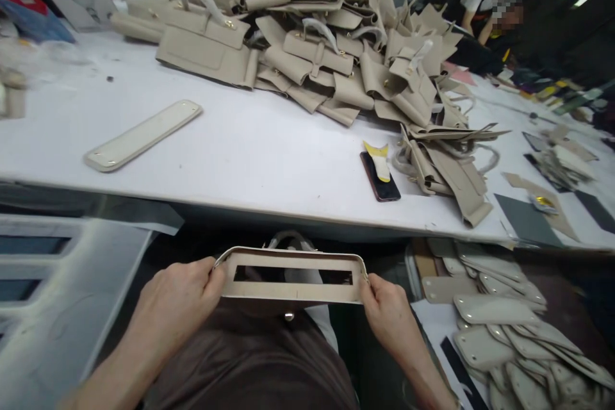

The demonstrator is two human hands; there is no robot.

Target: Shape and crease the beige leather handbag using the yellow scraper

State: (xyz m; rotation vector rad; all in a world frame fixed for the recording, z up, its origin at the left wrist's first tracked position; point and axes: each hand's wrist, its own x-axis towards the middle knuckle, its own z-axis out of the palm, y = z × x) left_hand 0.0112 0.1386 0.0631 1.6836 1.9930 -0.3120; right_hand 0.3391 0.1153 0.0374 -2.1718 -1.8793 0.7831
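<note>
In front of my lap I hold a beige handbag body (288, 291), its frame-like side with a long rectangular opening facing up. My left hand (177, 298) pinches its left end, thumb and fingers closed over the edge. At the other end my right hand (391, 314) grips the edge the same way. A wrapped handle (291, 240) shows beyond the far edge, and a round metal piece (289, 316) below the near one. On the white table (269, 160) ahead lies a long beige panel (144, 136) with rounded ends and small metal studs.
Many beige handbag bodies (317, 57) are heaped across the table's back. A phone (379, 186) lies near the front edge under a yellow-and-white piece. Rounded beige panels (494, 311) are piled at lower right. A plastic crate (62, 295) stands at left; another person (504, 6) is at back right.
</note>
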